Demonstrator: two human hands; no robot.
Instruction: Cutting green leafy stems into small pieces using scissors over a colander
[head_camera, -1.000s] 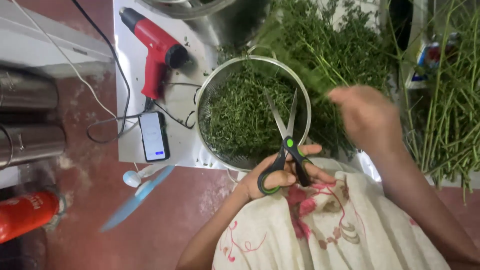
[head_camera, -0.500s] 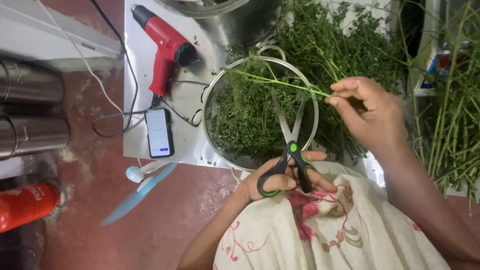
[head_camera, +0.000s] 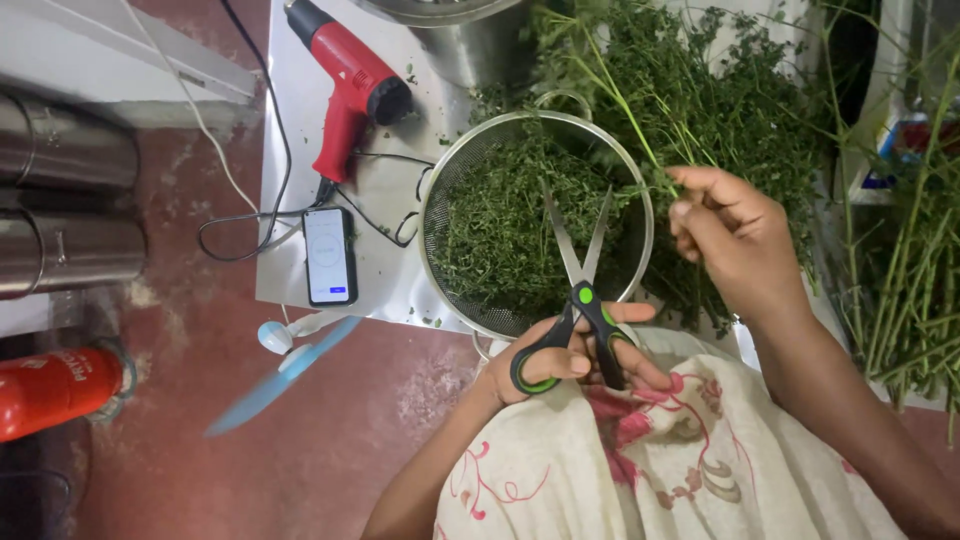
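My left hand (head_camera: 560, 362) grips black and green scissors (head_camera: 577, 278), whose blades are spread apart and point up over a round metal strainer (head_camera: 430, 210) filled with chopped green herb leaves. My right hand (head_camera: 735, 240) hovers to the right of the strainer and pinches a long thin green herb stem (head_camera: 625, 115) that runs up and to the left over the strainer's far rim. A large heap of leafy herb sprigs (head_camera: 720, 90) lies behind and to the right of the strainer. A floral cream cloth (head_camera: 660, 470) covers my lap below both hands.
A red heat gun (head_camera: 350, 90) and a phone (head_camera: 329, 256) lie on a white sheet left of the strainer. A small white and blue fan (head_camera: 285, 355) sits on the red floor. Steel cylinders (head_camera: 60, 200) and a red canister (head_camera: 55, 390) stand at left. Bare green stems (head_camera: 910, 280) pile at right.
My right hand has drawn a long herb stem over the strainer and turned it from lying across to slanting upward. The scissors' blades stay spread in my left hand.
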